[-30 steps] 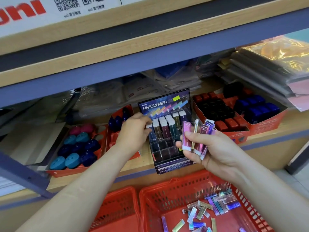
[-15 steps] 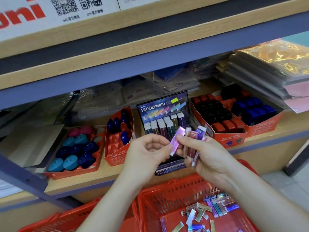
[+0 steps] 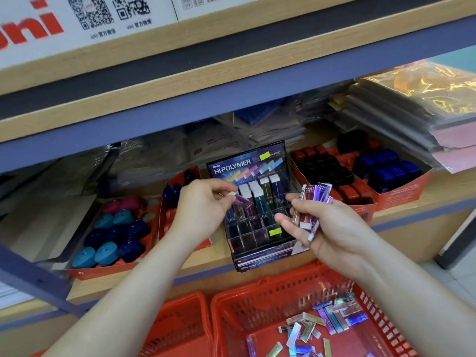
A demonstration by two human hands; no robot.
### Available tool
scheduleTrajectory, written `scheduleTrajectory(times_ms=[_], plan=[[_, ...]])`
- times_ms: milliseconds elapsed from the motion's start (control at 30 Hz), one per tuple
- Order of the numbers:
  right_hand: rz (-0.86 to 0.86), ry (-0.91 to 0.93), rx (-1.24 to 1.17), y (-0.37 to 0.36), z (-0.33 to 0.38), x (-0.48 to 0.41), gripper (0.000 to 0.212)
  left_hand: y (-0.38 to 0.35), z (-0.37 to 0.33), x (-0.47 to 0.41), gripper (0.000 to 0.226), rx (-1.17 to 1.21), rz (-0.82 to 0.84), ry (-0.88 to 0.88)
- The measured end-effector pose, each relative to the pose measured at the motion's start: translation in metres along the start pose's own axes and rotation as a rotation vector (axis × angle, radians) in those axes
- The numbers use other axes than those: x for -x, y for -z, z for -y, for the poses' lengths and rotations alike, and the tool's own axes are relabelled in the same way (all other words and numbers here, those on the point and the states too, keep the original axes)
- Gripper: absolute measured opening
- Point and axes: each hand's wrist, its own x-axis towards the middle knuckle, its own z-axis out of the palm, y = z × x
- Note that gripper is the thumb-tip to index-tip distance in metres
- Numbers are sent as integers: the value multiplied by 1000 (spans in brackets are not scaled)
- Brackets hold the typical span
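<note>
We are restocking the black tiered cardboard-and-clear-plastic eraser display (image 3: pixel 260 256) on the wooden shelf (image 3: pixel 144 282), and we judge the job under halfway done. The rear rows hold slim sleeved erasers standing upright. The front rows of clear compartments look empty.

Our left hand (image 3: pixel 206 210) pinches one slim purple-sleeved eraser with a white tip (image 3: pixel 241 201) between thumb and fingertips. It hangs tilted just in front of the display's left columns, in no slot yet. Our right hand (image 3: pixel 332 228) clamps a fanned bundle of pink and purple metallic-sleeved erasers (image 3: pixel 316 195), thumb pressing them against curled fingers, to the right of the display. Many more loose shiny erasers (image 3: pixel 332 318) lie in the red plastic mesh basket (image 3: pixel 257 302) below the shelf, so plenty of filling remains.

Half a second ago our two hands met: the left fingertips were drawing this purple eraser out of the fan. Now the hands are apart and the left one has carried the piece up and leftward toward the display. A second ago that same hand was at the rear left slots, with the fan held a little higher before the box.
</note>
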Motion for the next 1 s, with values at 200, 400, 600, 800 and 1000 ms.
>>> scheduleTrajectory(times_ms=[200, 400, 600, 800, 1000], plan=[[15, 8, 84, 2, 1, 2, 22, -12, -5, -15, 19, -224, 75, -122], [21, 23, 103, 3, 1, 0, 17, -23, -7, -23, 24, -400, 130, -285], [18, 48, 162, 4, -1, -1, 17, -36, 2, -21, 28, -475, 128, -362], [16, 81, 242, 4, -4, -3, 15, -36, 4, -16, 31, -423, 50, -352], [40, 116, 314, 5, -8, -8, 1, -14, -26, 10, 16, 556, 227, 136]])
